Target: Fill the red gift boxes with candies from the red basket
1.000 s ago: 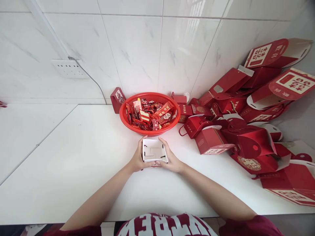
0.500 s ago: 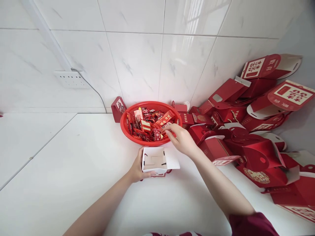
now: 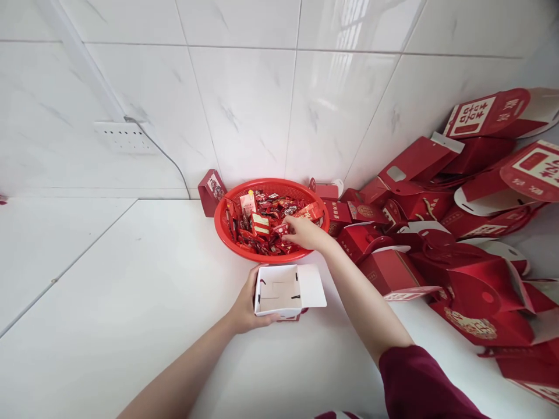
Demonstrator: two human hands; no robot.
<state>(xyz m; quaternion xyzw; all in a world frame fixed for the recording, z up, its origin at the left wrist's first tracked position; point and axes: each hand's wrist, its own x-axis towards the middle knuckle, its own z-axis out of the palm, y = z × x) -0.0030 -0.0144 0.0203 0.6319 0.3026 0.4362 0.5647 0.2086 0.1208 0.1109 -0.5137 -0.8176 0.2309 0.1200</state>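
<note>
My left hand (image 3: pixel 245 307) is wrapped round the left side of a small cardboard gift box (image 3: pixel 279 290). Its open top faces me, showing the bare white inside, and a white flap sticks out to the right. Just behind it stands a red plastic basket (image 3: pixel 222 231) filled with small wrapped candies, mostly red. My right hand (image 3: pixel 306 234) reaches into the basket's right half, thumb and fingers pinched on a red candy packet (image 3: pixel 280 230) with white dots. Part of that packet is hidden by my fingers.
A heap of red gift boxes (image 3: pixel 463 267), some with loose flaps, fills the right side of the white table (image 3: pixel 131 302). One red box (image 3: pixel 211 192) stands left of the basket against the tiled wall. A grey cable (image 3: pixel 168 160) runs down from a socket strip (image 3: pixel 124 138).
My right hand has moved left and deeper into the basket, onto the dotted candy packet. My left hand still holds the box. The view has shifted slightly.
</note>
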